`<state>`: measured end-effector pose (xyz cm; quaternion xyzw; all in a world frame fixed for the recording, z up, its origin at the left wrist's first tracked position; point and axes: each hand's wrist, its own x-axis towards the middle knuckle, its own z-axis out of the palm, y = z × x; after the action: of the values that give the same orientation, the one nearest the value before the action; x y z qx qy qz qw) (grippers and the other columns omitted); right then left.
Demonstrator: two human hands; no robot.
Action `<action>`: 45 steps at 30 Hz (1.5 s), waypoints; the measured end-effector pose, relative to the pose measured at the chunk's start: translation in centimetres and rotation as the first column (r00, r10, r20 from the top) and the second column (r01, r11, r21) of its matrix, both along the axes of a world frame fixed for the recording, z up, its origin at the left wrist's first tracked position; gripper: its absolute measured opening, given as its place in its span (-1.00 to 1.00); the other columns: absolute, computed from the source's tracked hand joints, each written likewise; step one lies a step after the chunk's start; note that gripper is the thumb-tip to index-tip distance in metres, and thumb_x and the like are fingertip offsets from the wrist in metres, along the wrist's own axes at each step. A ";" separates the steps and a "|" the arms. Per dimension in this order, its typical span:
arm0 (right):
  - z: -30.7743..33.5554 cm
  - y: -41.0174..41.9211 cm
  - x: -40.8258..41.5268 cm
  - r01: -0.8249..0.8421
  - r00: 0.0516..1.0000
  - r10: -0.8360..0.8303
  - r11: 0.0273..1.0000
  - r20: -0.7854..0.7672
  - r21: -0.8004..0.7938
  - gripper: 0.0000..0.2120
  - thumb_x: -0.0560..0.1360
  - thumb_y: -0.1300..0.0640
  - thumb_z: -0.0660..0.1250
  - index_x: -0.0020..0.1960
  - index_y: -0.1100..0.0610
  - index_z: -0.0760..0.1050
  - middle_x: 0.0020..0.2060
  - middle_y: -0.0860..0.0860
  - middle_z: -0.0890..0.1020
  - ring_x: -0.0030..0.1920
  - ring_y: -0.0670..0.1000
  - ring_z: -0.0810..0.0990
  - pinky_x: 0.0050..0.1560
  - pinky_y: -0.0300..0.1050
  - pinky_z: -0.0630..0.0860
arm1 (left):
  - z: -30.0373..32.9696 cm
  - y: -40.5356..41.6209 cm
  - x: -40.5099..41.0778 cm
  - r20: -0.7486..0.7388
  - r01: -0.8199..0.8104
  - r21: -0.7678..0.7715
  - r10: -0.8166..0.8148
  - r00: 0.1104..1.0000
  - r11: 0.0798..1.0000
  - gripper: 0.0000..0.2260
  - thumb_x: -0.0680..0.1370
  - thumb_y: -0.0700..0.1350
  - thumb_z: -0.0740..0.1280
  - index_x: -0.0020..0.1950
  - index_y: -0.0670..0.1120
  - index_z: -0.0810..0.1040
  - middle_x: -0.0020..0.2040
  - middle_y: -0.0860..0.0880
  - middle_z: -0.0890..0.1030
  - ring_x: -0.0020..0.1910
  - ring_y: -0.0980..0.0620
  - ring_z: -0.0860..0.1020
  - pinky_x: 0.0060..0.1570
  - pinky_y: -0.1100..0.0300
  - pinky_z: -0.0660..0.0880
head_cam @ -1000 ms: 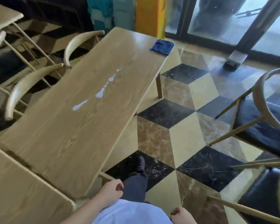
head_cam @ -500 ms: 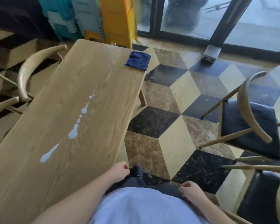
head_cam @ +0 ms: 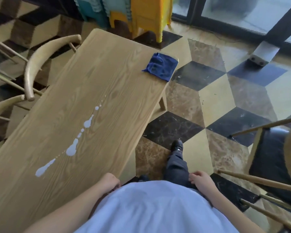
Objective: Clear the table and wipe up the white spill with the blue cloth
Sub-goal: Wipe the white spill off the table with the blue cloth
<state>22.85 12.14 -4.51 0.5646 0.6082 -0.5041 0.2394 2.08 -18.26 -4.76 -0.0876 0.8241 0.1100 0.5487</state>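
Presently, a trail of white spilled liquid (head_cam: 74, 145) is lying along the long axis of the light wood-grain table (head_cam: 118, 91), running diagonally away from the person. The left hand (head_cam: 108, 181) is hanging loosely curled at the table's near edge, holding nothing. The folded blue cloth (head_cam: 160, 66) is sitting at the far right corner, well apart, ahead of both hands. The right hand (head_cam: 200, 181) is resting half-open and empty against the thigh; neither hand is clearly nearer.
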 end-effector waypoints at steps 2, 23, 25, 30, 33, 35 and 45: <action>0.0 5.1 -3.0 0.003 1.000 -0.003 1.000 -0.025 -0.016 -0.86 0.53 0.20 0.27 -0.03 0.26 0.56 -0.22 0.11 0.67 -0.23 0.07 0.62 -0.21 -0.10 0.52 | 0.2 1.8 -0.6 -0.024 -0.068 -0.058 0.066 0.998 0.996 -0.53 0.52 -0.26 0.27 -0.62 -0.12 0.44 -0.67 0.04 0.39 -0.58 0.07 0.34 -0.62 0.30 0.21; 0.7 24.7 -21.0 -0.437 0.879 0.444 0.896 0.171 -0.078 -0.82 0.57 0.15 0.26 0.12 0.23 0.48 -0.13 0.14 0.65 -0.27 0.07 0.59 -0.29 -0.19 0.49 | 0.5 22.2 -8.2 -0.150 -0.331 0.235 0.371 0.917 0.914 -0.85 0.48 -0.18 0.21 -0.27 0.00 0.46 -0.29 0.02 0.57 -0.24 -0.02 0.50 -0.14 0.10 0.45; 1.0 23.0 -22.0 -0.529 0.824 0.541 0.841 0.165 -0.117 -0.85 0.57 0.14 0.25 0.05 0.21 0.49 -0.13 0.09 0.61 -0.26 0.00 0.55 -0.29 -0.26 0.45 | -0.1 22.5 -10.6 -0.202 -0.259 0.203 0.299 0.933 0.944 -0.84 0.50 -0.20 0.21 -0.25 0.01 0.44 -0.29 0.03 0.57 -0.23 -0.05 0.51 -0.15 0.12 0.45; 1.8 24.6 -27.9 -0.636 0.761 0.636 0.770 0.129 -0.049 -0.82 0.51 0.11 0.25 -0.01 0.13 0.60 -0.13 0.11 0.68 -0.18 0.04 0.62 -0.14 -0.07 0.56 | -1.3 23.7 -14.9 -0.214 -0.293 0.190 0.331 0.919 0.937 -0.89 0.46 -0.18 0.20 -0.26 -0.07 0.46 -0.29 -0.08 0.59 -0.27 -0.10 0.48 -0.22 0.09 0.44; 1.0 27.2 -32.4 -0.660 0.748 0.650 0.749 0.137 0.052 -0.79 0.42 0.10 0.23 -0.09 0.16 0.59 -0.17 0.21 0.69 -0.18 0.22 0.66 -0.16 0.10 0.61 | -1.6 23.7 -16.0 -0.179 -0.393 0.203 0.429 0.886 0.897 -0.87 0.45 -0.16 0.23 -0.31 -0.05 0.44 -0.35 -0.11 0.65 -0.32 -0.10 0.59 -0.20 0.08 0.53; 0.6 27.7 -34.8 -0.719 0.695 0.704 0.678 0.145 0.153 -0.87 0.40 0.13 0.20 -0.19 0.11 0.52 -0.27 0.14 0.66 -0.15 0.25 0.65 -0.11 0.13 0.61 | -1.5 23.5 -16.4 -0.126 -0.456 0.223 0.490 0.863 0.861 -0.84 0.50 -0.18 0.22 -0.28 -0.07 0.44 -0.42 -0.06 0.61 -0.44 -0.02 0.58 -0.35 0.19 0.47; 0.5 24.0 -44.7 -0.813 0.029 0.992 -0.050 0.126 0.580 -0.52 0.52 0.20 0.21 0.44 0.05 0.40 0.46 -0.02 0.37 0.44 0.07 0.28 0.33 -0.01 0.42 | 0.6 23.7 -12.4 -0.484 -0.434 -0.012 0.374 0.791 0.901 -0.83 0.50 -0.07 0.31 0.08 0.00 0.47 0.13 0.01 0.36 0.10 -0.08 0.47 -0.08 0.08 0.43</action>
<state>-21.87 36.09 -4.00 -0.0569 0.9604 -0.1118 0.2489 -10.37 5.40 -4.15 -0.2659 0.8993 0.1919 0.2893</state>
